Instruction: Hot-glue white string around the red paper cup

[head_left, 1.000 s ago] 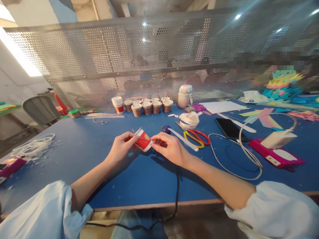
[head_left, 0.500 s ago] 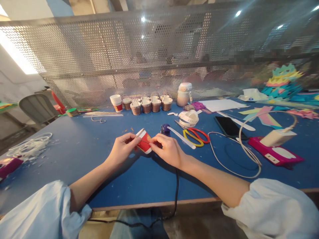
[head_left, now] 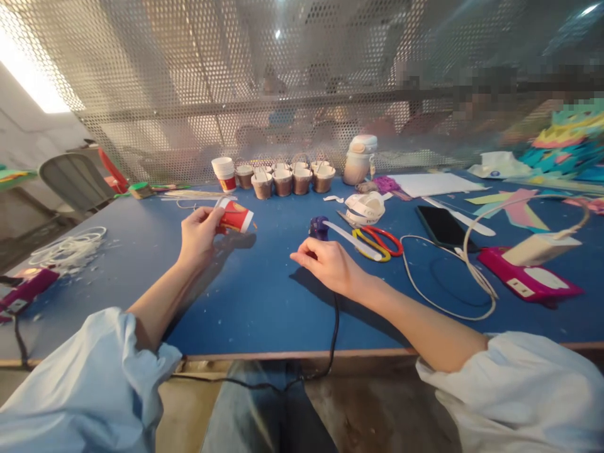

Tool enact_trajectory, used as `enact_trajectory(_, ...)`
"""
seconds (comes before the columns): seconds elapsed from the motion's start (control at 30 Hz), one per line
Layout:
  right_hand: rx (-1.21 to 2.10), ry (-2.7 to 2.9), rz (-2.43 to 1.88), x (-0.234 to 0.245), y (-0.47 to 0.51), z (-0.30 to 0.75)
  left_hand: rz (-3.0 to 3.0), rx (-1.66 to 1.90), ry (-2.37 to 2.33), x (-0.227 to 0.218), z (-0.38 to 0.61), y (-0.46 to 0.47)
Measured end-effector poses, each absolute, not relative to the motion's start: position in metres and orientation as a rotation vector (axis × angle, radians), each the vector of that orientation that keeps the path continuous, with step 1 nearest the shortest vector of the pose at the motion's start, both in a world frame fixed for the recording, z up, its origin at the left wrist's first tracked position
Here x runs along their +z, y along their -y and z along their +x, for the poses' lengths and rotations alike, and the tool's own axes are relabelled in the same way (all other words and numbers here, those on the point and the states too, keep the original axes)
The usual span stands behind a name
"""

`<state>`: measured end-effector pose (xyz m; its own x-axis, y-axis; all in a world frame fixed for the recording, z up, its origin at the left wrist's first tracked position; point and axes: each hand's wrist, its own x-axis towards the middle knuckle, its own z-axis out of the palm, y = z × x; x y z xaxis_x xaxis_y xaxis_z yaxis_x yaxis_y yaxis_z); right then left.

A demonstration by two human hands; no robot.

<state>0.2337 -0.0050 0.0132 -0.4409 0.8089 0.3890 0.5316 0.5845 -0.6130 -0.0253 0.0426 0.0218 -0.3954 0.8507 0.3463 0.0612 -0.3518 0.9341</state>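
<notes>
My left hand [head_left: 201,231] holds a small red and white paper cup [head_left: 234,218] on its side, lifted above the blue table [head_left: 264,296]. My right hand [head_left: 325,264] rests on the table with its fingers curled in a pinch; what it holds, if anything, I cannot make out. A purple glue gun [head_left: 319,228] with a white stick lies just beyond the right hand, its black cord running under the wrist and off the front edge.
Several brown-wrapped cups [head_left: 287,179] and a stack of cups [head_left: 223,173] stand at the back, near a bottle [head_left: 358,160]. Scissors [head_left: 377,242], white tape [head_left: 365,207], a phone [head_left: 441,226], a pink charger [head_left: 531,280] with cable and coloured paper lie right. White strips [head_left: 66,248] lie left.
My left hand has carried the cup up and to the left, away from my right hand. The right hand let go of the cup and stayed low on the table.
</notes>
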Motion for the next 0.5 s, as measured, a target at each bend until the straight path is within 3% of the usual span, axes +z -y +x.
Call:
enact_trajectory(0.27,0.527,2.292,-1.084,0.034,0.057,0.264,1.289,1.815,-1.449,0.013,-0.039,-0.056)
enact_trajectory(0.5,1.041,2.428,-1.165,0.034,0.136,0.328,1.39,1.674,-1.471,0.011,-0.039,-0.056)
